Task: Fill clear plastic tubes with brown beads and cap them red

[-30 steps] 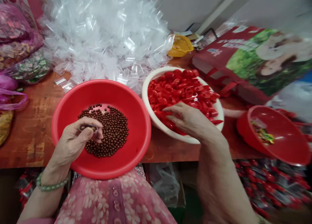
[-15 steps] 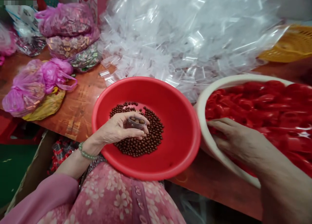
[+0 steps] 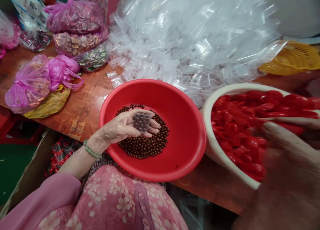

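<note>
My left hand (image 3: 125,125) is over the red basin (image 3: 187,140), its fingers around a small clear plastic cup (image 3: 142,122) packed with little brown balls. The cup lies tilted, its side turned up towards me. Beneath the hand, many loose brown balls (image 3: 142,148) cover part of the basin's floor. At the right, my right hand (image 3: 292,160) is over a cream-rimmed tub (image 3: 208,123) full of shiny red plastic pieces (image 3: 240,133). That hand is blurred, and whether its fingers hold a red piece cannot be made out.
Behind the basin rises a large heap of clear plastic pieces (image 3: 190,39). Knotted pink bags (image 3: 27,84) and stacked filled bags (image 3: 77,26) stand at the left. A yellow basket (image 3: 292,59) is at the back right. Below the table's left edge is a box of red-and-clear items (image 3: 61,156).
My left hand has tipped the cup from upright to its side. My right hand has moved right from the tub's left rim across the red pieces. The view has shifted slightly.
</note>
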A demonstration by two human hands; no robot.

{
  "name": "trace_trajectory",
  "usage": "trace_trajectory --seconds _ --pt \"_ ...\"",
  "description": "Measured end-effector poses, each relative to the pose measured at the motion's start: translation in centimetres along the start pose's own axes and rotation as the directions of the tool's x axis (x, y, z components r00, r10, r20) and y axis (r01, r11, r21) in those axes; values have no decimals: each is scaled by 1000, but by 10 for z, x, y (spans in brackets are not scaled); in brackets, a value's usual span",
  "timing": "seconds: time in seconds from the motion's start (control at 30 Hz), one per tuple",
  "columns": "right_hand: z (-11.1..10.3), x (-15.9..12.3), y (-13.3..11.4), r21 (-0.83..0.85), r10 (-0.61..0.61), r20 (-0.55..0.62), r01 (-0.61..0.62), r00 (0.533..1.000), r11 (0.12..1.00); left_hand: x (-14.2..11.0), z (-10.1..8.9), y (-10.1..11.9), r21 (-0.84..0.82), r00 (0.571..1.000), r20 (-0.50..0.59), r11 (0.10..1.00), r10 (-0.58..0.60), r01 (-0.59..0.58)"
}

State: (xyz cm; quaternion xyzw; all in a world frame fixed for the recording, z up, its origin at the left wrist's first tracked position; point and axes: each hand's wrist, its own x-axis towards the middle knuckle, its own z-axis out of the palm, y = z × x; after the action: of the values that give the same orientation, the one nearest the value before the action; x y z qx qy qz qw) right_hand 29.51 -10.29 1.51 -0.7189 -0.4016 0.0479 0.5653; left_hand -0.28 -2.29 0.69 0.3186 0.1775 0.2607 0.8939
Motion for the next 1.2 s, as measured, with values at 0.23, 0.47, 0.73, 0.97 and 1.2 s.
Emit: trace_trajectory --seconds 0.23,0.47,0.73,0.97,1.2 --pt "62 -58 -56 293 106 355 -218 929 931 -4 -5 -2 -43 1000 15 999 10 -10" --pt "68 -76 -45 189 -124 489 34 863 981 -9 -6 0 20 997 -73 1000 8 -6" --pt "66 -76 -59 44 -231 707 285 668 958 -7 -8 -4 185 968 -248 983 26 21" --pt "73 -62 -70 162 -345 815 389 465 907 -7 -6 -2 347 963 -263 937 65 32" --pt "80 -68 -67 230 -368 716 297 594 927 -10 -13 -3 216 977 -213 976 16 31"
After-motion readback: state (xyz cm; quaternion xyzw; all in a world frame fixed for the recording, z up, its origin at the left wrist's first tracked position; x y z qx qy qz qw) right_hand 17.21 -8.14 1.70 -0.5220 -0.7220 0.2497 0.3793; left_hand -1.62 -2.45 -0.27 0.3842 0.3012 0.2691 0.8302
